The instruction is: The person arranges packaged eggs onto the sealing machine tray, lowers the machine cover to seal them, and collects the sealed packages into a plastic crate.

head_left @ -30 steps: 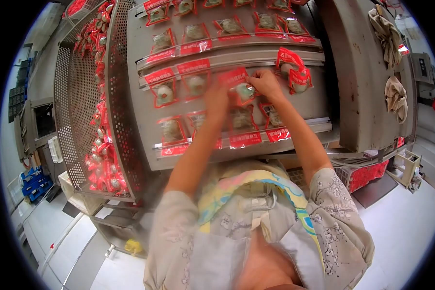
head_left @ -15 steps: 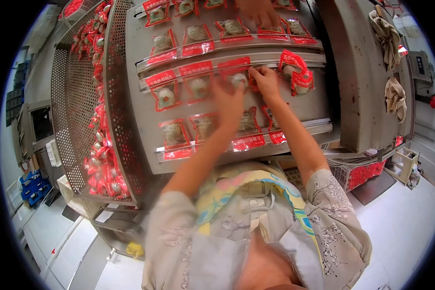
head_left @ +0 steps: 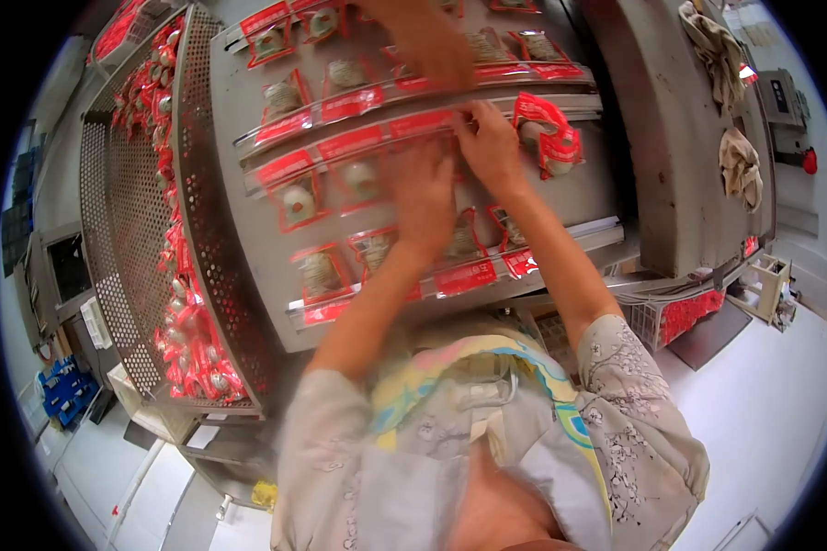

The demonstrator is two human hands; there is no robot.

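My left hand (head_left: 423, 195) is smeared by motion over the upper of the two near rows, covering part of a red-and-clear food packet. Its fingers cannot be made out. My right hand (head_left: 492, 145) is closed in a pinch at the right end of the red strip of that packet (head_left: 420, 123), beside the metal bar. Further left in this row lie two more packets, a middle one (head_left: 358, 174) and a left one (head_left: 297, 202), each with a pale round, egg-like item inside. To the right of my right hand, a crumpled loose packet (head_left: 560, 147) rests on the metal surface.
Another person's hand (head_left: 432, 46), blurred, reaches over the far rows. A perforated metal bin (head_left: 220, 202) with many red packets stands left. A metal housing (head_left: 675, 174) with cloths (head_left: 740, 170) hanging on it stands right. A nearer row of packets (head_left: 464, 275) lies along the front bar.
The view has shifted slightly. My left hand stays blurred over the row, and my right hand has moved up toward the bar. The other person's hand has swung left and nearer.
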